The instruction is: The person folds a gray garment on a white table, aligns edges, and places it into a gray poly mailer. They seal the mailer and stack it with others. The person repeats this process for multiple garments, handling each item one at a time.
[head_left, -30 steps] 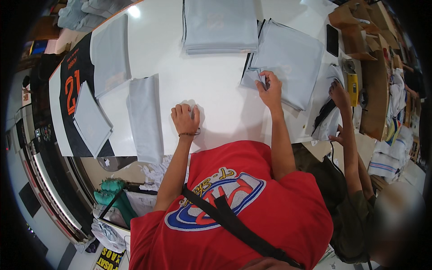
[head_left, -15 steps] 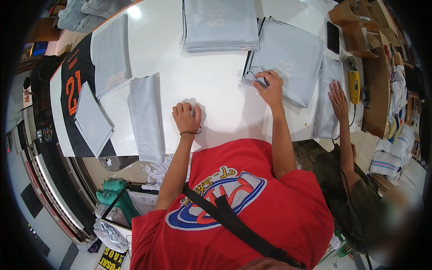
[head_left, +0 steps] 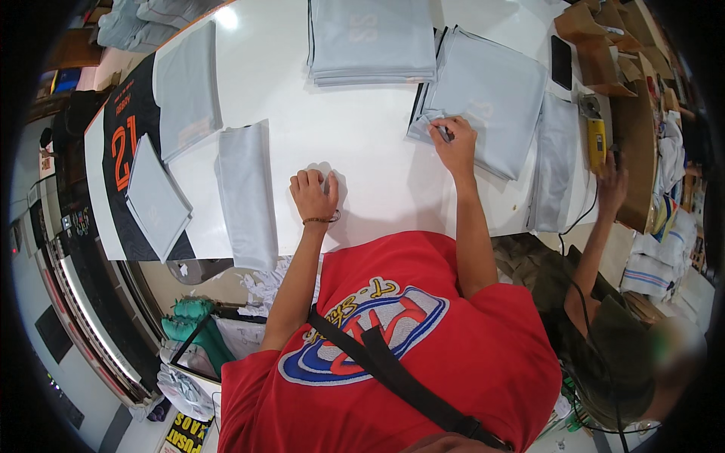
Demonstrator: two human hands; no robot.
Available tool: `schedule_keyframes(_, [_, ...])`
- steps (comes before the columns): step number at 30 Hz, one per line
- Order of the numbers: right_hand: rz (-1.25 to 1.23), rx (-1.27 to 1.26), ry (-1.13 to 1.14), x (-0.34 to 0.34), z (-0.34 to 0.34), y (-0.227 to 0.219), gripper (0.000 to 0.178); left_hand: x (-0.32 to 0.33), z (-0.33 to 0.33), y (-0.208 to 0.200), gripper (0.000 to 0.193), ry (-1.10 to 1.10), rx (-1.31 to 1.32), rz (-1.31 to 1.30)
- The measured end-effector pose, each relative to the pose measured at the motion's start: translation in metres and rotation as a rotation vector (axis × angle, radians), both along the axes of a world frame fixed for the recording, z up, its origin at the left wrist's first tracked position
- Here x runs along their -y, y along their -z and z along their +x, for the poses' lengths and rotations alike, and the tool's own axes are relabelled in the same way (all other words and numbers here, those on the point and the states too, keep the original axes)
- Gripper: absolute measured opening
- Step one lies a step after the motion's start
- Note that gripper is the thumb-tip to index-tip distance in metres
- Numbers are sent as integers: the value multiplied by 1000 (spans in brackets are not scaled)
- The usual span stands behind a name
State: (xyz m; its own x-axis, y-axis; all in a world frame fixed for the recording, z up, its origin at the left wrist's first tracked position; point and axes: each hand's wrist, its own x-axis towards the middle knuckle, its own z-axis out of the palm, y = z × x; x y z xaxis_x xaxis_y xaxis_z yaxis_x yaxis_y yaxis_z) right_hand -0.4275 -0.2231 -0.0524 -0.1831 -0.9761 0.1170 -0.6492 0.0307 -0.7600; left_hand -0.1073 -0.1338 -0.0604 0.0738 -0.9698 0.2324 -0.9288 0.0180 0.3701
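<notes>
My left hand (head_left: pixel 314 198) rests on the white table with its fingers loosely bent and the thumb apart, holding nothing. A pinch of my right hand (head_left: pixel 456 147) has the near left corner of a grey folded cloth (head_left: pixel 491 98), bunching it up. That cloth tops a stack lying at a slant, with dark edges showing beneath. Beyond it is another stack of grey folded cloths (head_left: pixel 370 41) with faint print. Left of my left hand lies a long grey folded piece (head_left: pixel 248 196), apart from it.
A black jersey panel (head_left: pixel 132 113) with orange print lies at far left, partly under grey pieces (head_left: pixel 157 200). To the right are a narrow grey fold (head_left: pixel 555 162), a phone (head_left: pixel 561 63), a yellow corded tool (head_left: pixel 596 140) and cardboard boxes (head_left: pixel 634 143). A co-worker sits at lower right.
The co-worker's hand has left the narrow grey fold and moved right to the yellow tool. My right fingers have drawn closer together at the cloth's corner; my left hand has stayed put.
</notes>
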Motion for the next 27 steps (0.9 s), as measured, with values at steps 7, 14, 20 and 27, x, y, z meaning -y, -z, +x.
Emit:
schedule_keyframes(7, [4, 15, 23, 2, 1, 1, 13, 0, -1, -3, 24, -8, -7, 13])
schedule_keyframes(14, [-3, -12, -34, 0, -1, -7, 19, 0, -1, 0, 24, -14, -1, 23])
schedule_keyframes(20, [-18, -71, -53, -2, 0, -11, 23, 0, 0, 3, 24, -15, -7, 17])
schedule_keyframes(27, [-19, -13, -87, -5, -2, -13, 39, 0, 1, 2, 24, -13, -8, 17])
